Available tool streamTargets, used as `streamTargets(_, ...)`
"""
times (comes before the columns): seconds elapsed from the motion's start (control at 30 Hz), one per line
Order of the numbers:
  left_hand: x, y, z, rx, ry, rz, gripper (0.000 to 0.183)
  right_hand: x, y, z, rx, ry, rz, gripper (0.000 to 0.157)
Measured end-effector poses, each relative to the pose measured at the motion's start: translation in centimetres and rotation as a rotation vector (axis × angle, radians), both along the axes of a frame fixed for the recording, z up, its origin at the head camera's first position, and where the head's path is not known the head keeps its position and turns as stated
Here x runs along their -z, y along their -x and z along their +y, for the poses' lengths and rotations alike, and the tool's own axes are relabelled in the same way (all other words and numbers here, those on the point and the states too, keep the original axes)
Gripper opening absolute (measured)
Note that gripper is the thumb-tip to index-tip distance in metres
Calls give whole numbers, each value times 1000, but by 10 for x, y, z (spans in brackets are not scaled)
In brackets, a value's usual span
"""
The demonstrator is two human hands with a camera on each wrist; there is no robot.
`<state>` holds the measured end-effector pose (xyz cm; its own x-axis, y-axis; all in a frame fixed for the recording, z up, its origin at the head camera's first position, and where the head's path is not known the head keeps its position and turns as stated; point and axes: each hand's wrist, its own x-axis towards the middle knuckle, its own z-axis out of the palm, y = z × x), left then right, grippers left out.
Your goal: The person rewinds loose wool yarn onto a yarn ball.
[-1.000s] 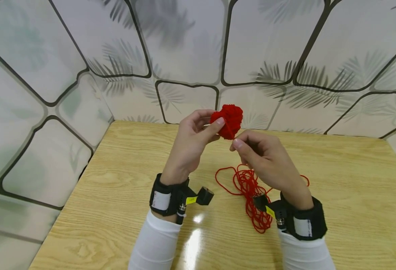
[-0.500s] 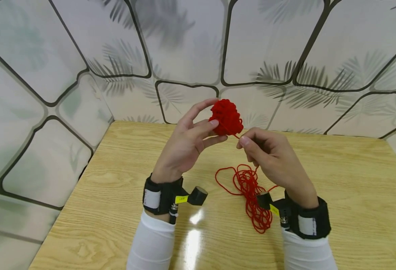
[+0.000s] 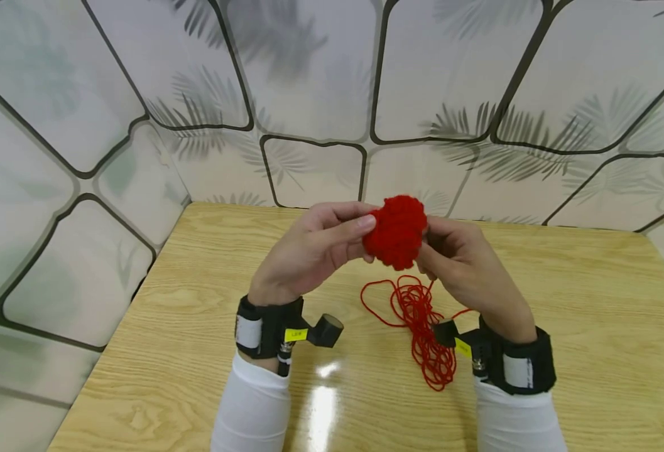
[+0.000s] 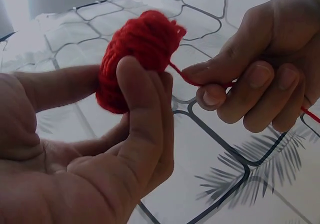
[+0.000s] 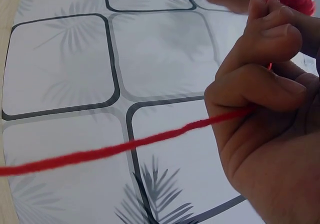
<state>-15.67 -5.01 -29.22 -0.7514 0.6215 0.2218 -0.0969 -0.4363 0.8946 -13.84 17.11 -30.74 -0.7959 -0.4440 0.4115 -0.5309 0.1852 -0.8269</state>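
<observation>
A small ball of red yarn [image 3: 397,232] is held up above the table's far part, pinched between the thumb and fingers of my left hand [image 3: 320,251]. In the left wrist view the yarn ball [image 4: 142,49] looks oblong, with a few loops sticking out at one end. My right hand [image 3: 462,270] is just right of the ball and pinches the strand [image 4: 182,75] that leaves it. That strand runs through the curled fingers of the right hand [image 5: 265,89] and out as a slack-free line [image 5: 100,153]. In the head view the ball hides the right fingertips.
A loose tangle of red yarn [image 3: 422,333] lies on the wooden table [image 3: 196,314] below the hands, partly behind the right wrist camera [image 3: 446,333]. A patterned wall [image 3: 309,75] closes off the back and left side.
The yarn ball has turned in the left fingers and come lower and to the right. My right hand has moved slightly right, still pinching the strand.
</observation>
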Motion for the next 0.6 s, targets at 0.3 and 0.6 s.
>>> streamTargets(0.3, -3, -10, 3, 75, 412, 350, 22, 0, 2, 0, 98, -69, -100, 12)
streamTargets(0.6, 5, -6, 17, -252, 726, 371, 24, -4, -5, -1, 231, -89, -81, 16)
